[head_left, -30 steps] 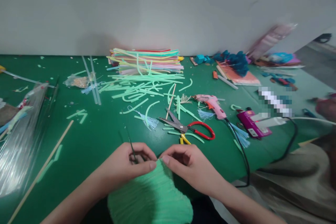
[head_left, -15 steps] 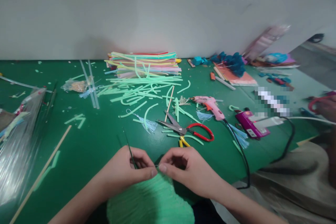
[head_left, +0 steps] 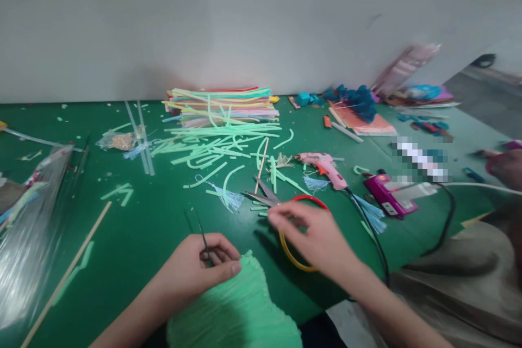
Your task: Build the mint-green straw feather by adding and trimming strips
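Observation:
My left hand is closed, thumb and forefinger pinching the upper edge of a light green, ridged, soft-looking piece that hangs over the table's near edge. A thin dark pointed tool sticks up from the same hand; its exact kind is unclear. My right hand is over the scissors, which lie partly open with one red and one yellow handle loop. Its thumb and fingers close around the part by the pivot. The hand hides the pivot and parts of both handles.
Beyond my hands lie loose green fuzzy stems and a coloured bundle of them. A pink glue gun, its cord and a purple box are to the right. Clear plastic wrap and a wooden stick lie left; another person sits at right.
My right hand has left the green piece and moved right and forward onto the scissors. My left hand keeps its pinch on the piece. The scissors show no clear movement.

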Motion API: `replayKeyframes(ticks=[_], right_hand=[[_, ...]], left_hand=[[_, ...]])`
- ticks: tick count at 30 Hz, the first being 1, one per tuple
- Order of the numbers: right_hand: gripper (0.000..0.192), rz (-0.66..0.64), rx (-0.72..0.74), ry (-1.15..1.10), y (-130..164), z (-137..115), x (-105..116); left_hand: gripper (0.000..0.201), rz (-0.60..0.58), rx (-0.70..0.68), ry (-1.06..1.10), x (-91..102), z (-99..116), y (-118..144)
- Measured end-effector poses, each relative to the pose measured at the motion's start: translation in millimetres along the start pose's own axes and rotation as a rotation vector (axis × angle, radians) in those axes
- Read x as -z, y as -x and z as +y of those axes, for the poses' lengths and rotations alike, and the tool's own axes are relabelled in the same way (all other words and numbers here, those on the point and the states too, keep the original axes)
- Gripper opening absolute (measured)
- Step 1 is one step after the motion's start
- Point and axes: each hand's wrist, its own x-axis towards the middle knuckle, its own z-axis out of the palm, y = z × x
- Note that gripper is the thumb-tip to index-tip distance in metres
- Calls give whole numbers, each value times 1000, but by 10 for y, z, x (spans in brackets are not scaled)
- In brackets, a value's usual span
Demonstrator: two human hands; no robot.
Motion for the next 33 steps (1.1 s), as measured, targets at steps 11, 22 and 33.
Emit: replayKeyframes(ticks=[11, 22, 33], right_hand=[[52, 339, -340, 993, -488, 912, 743], [39, 442, -458, 798, -601, 966, 668], [45, 763, -211, 819, -359, 689, 543]], left_hand=[[30, -23, -6, 42, -1, -65, -33], [26, -53, -5, 121, -5, -99, 24], [33, -83, 6, 242, -5, -150, 17]])
